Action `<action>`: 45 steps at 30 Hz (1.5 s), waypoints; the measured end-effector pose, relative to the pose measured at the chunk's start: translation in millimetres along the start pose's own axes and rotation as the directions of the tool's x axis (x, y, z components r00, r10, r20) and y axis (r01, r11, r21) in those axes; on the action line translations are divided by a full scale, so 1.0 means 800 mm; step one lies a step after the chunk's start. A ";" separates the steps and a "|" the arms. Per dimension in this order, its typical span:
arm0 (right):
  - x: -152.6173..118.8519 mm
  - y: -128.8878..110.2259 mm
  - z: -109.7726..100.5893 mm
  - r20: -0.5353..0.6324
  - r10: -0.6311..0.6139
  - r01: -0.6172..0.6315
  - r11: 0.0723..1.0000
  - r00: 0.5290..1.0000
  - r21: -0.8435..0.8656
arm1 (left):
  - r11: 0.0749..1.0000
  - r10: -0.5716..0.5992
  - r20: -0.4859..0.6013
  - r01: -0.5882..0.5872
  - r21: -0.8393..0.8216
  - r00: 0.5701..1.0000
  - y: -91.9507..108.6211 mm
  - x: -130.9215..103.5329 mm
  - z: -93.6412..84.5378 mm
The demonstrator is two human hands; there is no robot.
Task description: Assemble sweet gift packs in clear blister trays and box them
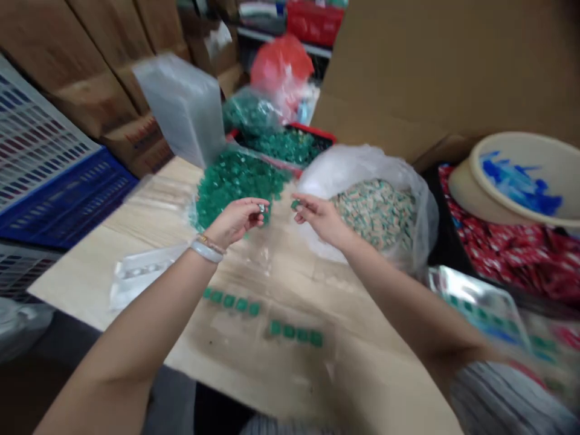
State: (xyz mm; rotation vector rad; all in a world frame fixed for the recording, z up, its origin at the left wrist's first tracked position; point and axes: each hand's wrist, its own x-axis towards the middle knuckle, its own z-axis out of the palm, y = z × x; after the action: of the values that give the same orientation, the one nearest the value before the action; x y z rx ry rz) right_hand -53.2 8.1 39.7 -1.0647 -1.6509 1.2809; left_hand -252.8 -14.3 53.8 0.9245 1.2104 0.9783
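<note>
My left hand (240,222) is closed in a pinch on a small shiny piece at the near right edge of a heap of green pieces (240,175). To its right, my right hand (319,216) pinches a small green piece (295,205) beside a clear plastic bag (348,163) filled with small beige and green pieces (378,211). Closer to me, two short rows of green squares (235,303) (296,333) lie on the wooden table (362,350). The picture is somewhat blurred.
A stack of clear plastic (183,106) stands behind the heap at the left, near a red-rimmed tray (317,133). White trays (140,272) lie at the left. Blue crates (67,193) stand beyond the left edge. A cream tub (507,199) holds blue pieces at the right.
</note>
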 end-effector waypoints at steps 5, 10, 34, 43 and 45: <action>-0.187 -0.021 -0.037 -0.027 0.155 -0.157 0.963 0.988 -0.218 | 0.975 -0.148 0.157 0.117 0.191 0.976 -0.060 -0.112 0.048; -0.330 -0.011 -0.019 -0.115 0.157 -0.190 0.899 0.981 -0.395 | 0.956 -0.179 0.263 0.105 0.273 0.948 -0.101 -0.189 0.087; -0.190 0.045 -0.037 -0.059 -0.124 0.057 0.760 0.990 -0.647 | 0.392 0.455 0.440 -0.617 0.682 0.775 -0.139 -0.070 0.164; -0.180 0.064 -0.050 -0.042 -0.102 0.060 0.821 0.994 -0.567 | 0.380 0.452 0.466 -0.637 0.671 0.761 -0.129 -0.089 0.152; -0.184 0.060 -0.050 0.041 -0.133 0.129 0.766 0.990 -0.630 | 0.317 0.404 0.484 -0.615 0.722 0.776 -0.127 -0.096 0.148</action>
State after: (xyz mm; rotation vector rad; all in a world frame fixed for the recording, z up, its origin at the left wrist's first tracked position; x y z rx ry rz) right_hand 42.7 -109.6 -11.6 -1.2979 -2.1826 0.6165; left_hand -131.7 -125.1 -3.9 2.3172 1.2111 0.6526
